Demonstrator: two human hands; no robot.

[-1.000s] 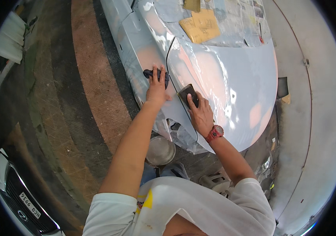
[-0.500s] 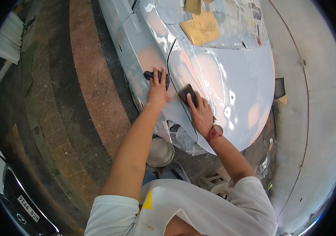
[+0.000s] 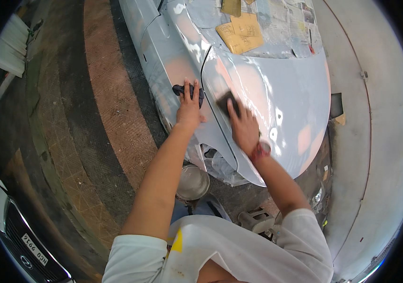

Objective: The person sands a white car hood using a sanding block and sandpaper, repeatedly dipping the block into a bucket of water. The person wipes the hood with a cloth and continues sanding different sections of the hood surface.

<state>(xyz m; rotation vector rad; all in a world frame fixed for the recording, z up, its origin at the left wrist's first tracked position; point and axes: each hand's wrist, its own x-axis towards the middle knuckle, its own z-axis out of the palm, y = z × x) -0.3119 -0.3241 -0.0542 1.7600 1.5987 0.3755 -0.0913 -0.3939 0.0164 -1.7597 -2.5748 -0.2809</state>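
Far lower left: a parked car front [image 3: 22, 236], dark-grilled, standing well apart from the work

Left: patterned floor matting [image 3: 112, 89], a red-brown strip laid between darker ones

Left of centre: a pale grey side panel [image 3: 152, 35], marked by a pinkish patch near the hand

Same panel: the left hand [image 3: 189, 108], laid with fingers extended over a bunched dark cloth [image 3: 178, 89]; whether the cloth is gripped or merely pressed down cannot be told

Below it: a round greyish object [image 3: 193, 183], kept near the panel's lower end

Centre: a dark block [image 3: 223, 101], placed on the broad curved panel [image 3: 300, 85] just right of the dark seam; it is grasped by the right hand [image 3: 245, 129], thumb over its face, both slightly blurred; a red watch [image 3: 261, 150] is worn at the wrist

Above: brown paper pieces [image 3: 246, 30] and newspaper sheets [image 3: 281, 23], by which the upper area is partly covered

Right: a dark sheet [image 3: 336, 104], seen beyond the panel's edge

Condition: a grey coat is borne by both panels, interrupted by pinkish areas; the surface work is judged under way and unfinished, the amount left being impossible to establish
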